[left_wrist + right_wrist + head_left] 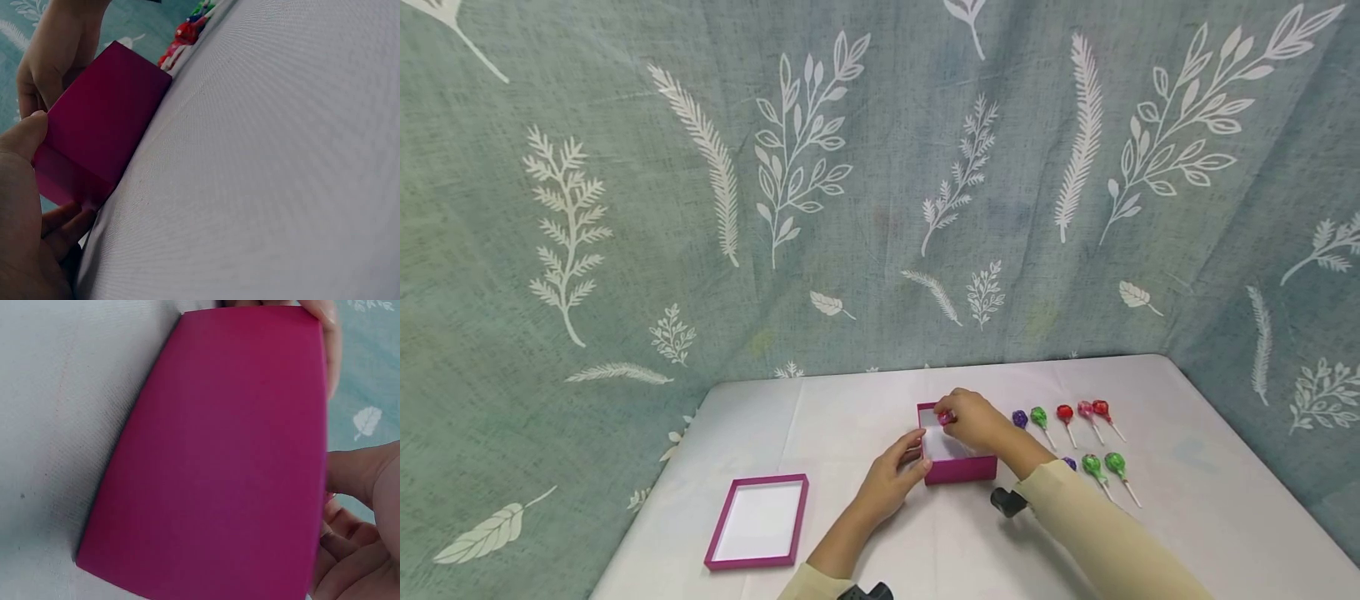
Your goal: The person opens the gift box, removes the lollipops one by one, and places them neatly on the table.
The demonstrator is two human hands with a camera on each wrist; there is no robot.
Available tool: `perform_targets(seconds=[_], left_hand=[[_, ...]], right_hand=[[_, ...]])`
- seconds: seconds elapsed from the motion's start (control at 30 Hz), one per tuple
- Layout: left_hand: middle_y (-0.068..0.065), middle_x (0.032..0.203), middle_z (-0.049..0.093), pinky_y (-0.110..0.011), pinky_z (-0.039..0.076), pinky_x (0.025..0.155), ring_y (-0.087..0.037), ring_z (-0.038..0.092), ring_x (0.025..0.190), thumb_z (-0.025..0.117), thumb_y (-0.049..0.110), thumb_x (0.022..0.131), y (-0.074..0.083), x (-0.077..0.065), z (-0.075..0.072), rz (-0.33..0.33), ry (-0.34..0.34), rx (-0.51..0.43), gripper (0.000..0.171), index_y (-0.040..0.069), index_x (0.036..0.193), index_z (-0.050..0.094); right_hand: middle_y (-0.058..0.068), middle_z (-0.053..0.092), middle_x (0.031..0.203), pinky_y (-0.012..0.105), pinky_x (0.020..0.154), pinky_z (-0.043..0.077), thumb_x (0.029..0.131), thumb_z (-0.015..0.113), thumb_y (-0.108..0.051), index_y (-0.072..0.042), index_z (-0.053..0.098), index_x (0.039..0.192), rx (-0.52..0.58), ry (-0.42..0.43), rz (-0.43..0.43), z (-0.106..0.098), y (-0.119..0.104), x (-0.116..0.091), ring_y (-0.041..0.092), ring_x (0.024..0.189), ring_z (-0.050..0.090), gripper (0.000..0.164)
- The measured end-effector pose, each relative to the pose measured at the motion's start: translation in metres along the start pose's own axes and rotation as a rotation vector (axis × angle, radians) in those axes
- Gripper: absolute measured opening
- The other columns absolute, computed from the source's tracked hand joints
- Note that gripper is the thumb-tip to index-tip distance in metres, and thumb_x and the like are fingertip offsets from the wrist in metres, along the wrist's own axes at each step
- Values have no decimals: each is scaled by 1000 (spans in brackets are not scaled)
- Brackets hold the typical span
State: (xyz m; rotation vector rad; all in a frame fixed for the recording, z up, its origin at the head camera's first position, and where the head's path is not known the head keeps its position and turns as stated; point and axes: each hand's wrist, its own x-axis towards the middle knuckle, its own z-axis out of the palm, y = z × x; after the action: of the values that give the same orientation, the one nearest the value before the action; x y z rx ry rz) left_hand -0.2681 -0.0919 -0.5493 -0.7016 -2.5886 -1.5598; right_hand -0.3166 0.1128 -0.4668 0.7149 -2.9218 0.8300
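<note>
A magenta box [961,472] with a white inside stands open-topped on the table. My left hand [886,483] holds its left side, the thumb near the front corner and rim and some fingers low on the side wall, as the left wrist view shows. Over the box's opening, my right hand [972,418] pinches a lollipop [946,417] in a pink-red wrapper; its stick is hidden. In the right wrist view the box wall [206,456] covers most of that lollipop and part of the right hand [369,531].
A shallow magenta lid [748,563] lies white inside up at the left. Right of the box are two rows of lollipops: purple [1019,418], green [1038,416], red [1064,412] and pink [1086,408] ones behind, purple [1070,463] and green [1115,463] ones in front. A patterned curtain [880,208] hangs behind.
</note>
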Motion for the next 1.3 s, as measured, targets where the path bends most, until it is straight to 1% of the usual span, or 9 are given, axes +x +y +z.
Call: perform_targets(seconds=[0.1, 0.33, 0.5, 0.63, 0.73, 0.97, 1.07, 1.17, 1.3], left_hand=[[-5, 142, 51, -49, 40, 103, -21, 54, 123, 58, 42, 97, -1, 0, 0, 14, 0, -4, 57, 18, 146, 44], [-6, 141, 52, -49, 41, 102, -22, 54, 122, 58, 42, 96, -3, 1, -1, 14, 0, -2, 58, 16, 146, 44], [-7, 140, 53, -49, 42, 101, -22, 55, 121, 58, 42, 96, -3, 2, -1, 21, 0, 0, 58, 15, 146, 44], [-7, 139, 54, -48, 41, 102, -20, 55, 121, 59, 44, 95, -3, 2, -1, 12, -1, -6, 61, 16, 147, 44], [-7, 139, 54, -48, 40, 104, -18, 54, 122, 60, 44, 95, -3, 2, 0, 4, -1, -9, 62, 16, 147, 43], [-7, 140, 53, -48, 40, 104, -19, 54, 123, 59, 46, 95, -2, 1, 0, -8, -9, -5, 62, 17, 147, 43], [-7, 140, 53, -48, 40, 104, -19, 54, 123, 58, 46, 95, -1, 1, 0, -12, -9, -1, 61, 18, 147, 43], [-8, 139, 54, -49, 40, 103, -20, 54, 122, 59, 44, 95, 1, 1, 0, 0, -4, -8, 61, 16, 147, 44], [-9, 137, 55, -49, 39, 104, -22, 55, 121, 60, 42, 95, 1, 0, -1, 15, 8, -22, 60, 14, 146, 45]], right_hand=[[-2, 60, 93, 32, 75, 51, 84, 75, -6, -8, 71, 110, 15, 13, 0, -2, 2, -1, 13, 84, 57, 26], [-1, 60, 94, 33, 73, 51, 83, 76, -7, -7, 71, 110, 48, 57, -11, -9, 2, -4, 14, 84, 57, 28], [-2, 60, 96, 33, 77, 53, 83, 77, -8, -9, 71, 111, 57, 70, 16, -16, -2, -7, 14, 87, 59, 28], [-2, 60, 96, 34, 75, 52, 82, 78, -10, -10, 72, 110, 52, 68, 39, -20, -4, -11, 14, 86, 58, 29], [-2, 61, 97, 33, 73, 51, 82, 79, -11, -10, 71, 111, 55, 59, 36, -21, -4, -13, 14, 84, 57, 30], [-3, 61, 97, 30, 67, 52, 83, 77, -9, -11, 71, 112, 96, 63, 45, -27, -2, -25, 12, 79, 57, 30], [-4, 61, 98, 29, 67, 52, 83, 77, -9, -12, 70, 113, 108, 72, 61, -32, 1, -31, 11, 80, 58, 31], [-4, 62, 100, 29, 68, 52, 83, 77, -9, -13, 70, 113, 108, 80, 69, -35, 5, -37, 11, 80, 59, 31], [-2, 62, 101, 29, 65, 52, 83, 77, -9, -11, 71, 113, 107, 80, 64, -37, 12, -43, 12, 79, 59, 30]])
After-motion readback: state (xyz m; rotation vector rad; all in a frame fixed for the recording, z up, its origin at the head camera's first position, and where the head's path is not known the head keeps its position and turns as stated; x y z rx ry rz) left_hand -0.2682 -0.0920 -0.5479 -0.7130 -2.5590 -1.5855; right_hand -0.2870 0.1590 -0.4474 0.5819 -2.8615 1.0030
